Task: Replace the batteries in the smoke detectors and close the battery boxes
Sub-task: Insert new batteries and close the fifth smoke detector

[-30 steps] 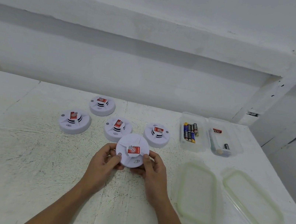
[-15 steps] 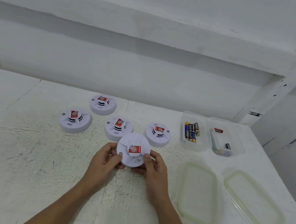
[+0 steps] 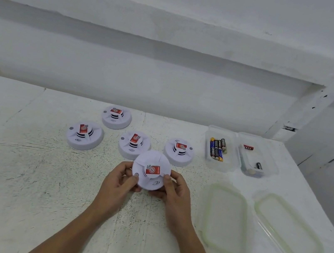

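Here, the smoke detector (image 3: 151,173) sits tilted up between both hands near the middle of the desk (image 3: 23,169), its red label facing the camera. The left hand (image 3: 118,184) grips its left rim and the right hand (image 3: 175,193) its right rim, thumbs on the face. Three more detectors (image 3: 134,144) lie in a row just beyond, and a fourth detector (image 3: 116,117) lies nearer the far edge. Toward the far right corner stand two open boxes side by side: the left box (image 3: 218,166) holds several batteries (image 3: 217,148), and the right box (image 3: 266,155) holds a few. Two lids (image 3: 223,218) lie along the right edge.

White smoke detector (image 3: 151,171) (red label (image 3: 152,170)); green-rimmed lids (image 3: 226,220).
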Demonstrator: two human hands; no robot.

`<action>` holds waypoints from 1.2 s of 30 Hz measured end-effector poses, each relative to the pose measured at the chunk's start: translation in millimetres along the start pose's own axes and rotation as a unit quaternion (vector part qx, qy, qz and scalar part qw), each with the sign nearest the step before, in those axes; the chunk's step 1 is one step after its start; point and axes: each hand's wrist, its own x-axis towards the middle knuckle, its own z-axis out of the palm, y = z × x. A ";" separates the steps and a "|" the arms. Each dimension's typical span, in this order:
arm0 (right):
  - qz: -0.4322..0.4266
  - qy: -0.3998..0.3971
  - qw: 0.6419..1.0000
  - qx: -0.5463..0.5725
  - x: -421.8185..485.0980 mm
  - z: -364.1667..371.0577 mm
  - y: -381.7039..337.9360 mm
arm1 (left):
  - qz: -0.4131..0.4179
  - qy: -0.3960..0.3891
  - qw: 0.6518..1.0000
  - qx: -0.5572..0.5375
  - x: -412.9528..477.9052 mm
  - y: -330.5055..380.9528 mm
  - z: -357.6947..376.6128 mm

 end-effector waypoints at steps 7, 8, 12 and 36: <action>0.023 0.004 0.999 0.050 2.9 -2.1 0.0 | 0.004 -0.002 1.000 -0.019 -3.1 1.1 2.9; 0.029 0.003 0.998 0.062 4.7 -1.5 -0.5 | 0.010 0.005 1.000 -0.009 -1.8 1.6 3.4; 0.016 0.003 0.999 0.036 20.2 4.3 -14.9 | 0.044 0.036 0.998 0.035 16.9 14.1 4.9; 0.013 -0.045 0.908 -0.416 217.8 8.2 -80.2 | -0.084 -0.037 0.963 0.254 215.6 57.7 17.7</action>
